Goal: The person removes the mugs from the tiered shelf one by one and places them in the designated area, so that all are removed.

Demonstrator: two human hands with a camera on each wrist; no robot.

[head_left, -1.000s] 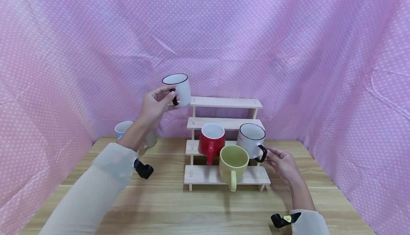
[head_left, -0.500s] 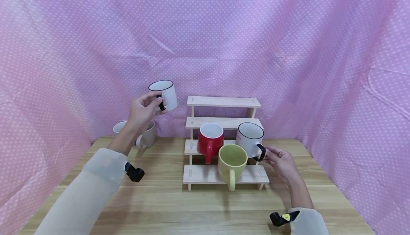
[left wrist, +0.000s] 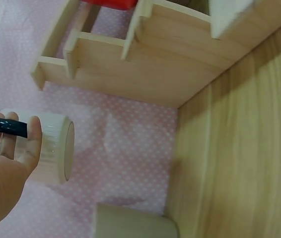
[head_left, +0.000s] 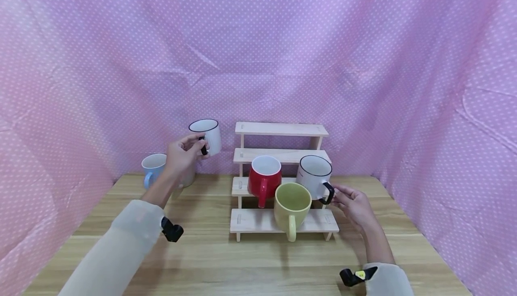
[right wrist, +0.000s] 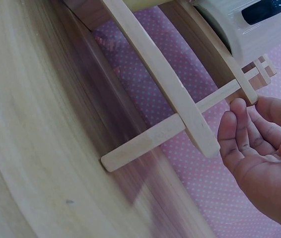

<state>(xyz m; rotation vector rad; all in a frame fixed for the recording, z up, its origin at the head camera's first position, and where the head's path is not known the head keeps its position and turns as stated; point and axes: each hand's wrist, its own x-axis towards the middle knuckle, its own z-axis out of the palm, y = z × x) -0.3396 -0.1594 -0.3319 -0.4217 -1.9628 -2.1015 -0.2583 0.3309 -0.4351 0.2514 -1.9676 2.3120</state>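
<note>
By its black handle, my left hand holds a white enamel-style mug with a black rim, upright in the air left of a wooden tiered shelf. The left wrist view shows the fingers around that handle. My right hand is at the shelf's right side; in the right wrist view its thumb and fingertips pinch the end of a shelf board. Just beside it, a second white mug with black rim and handle stands on a lower tier, near a red mug and a yellow-green mug.
On the table at the back left stand a light blue mug and a beige mug, the latter mostly behind my left forearm in the head view. A pink dotted cloth hangs behind and at both sides.
My left hand has moved left and then down with the white mug, away from the top tier. The right hand stays at the shelf's edge.
</note>
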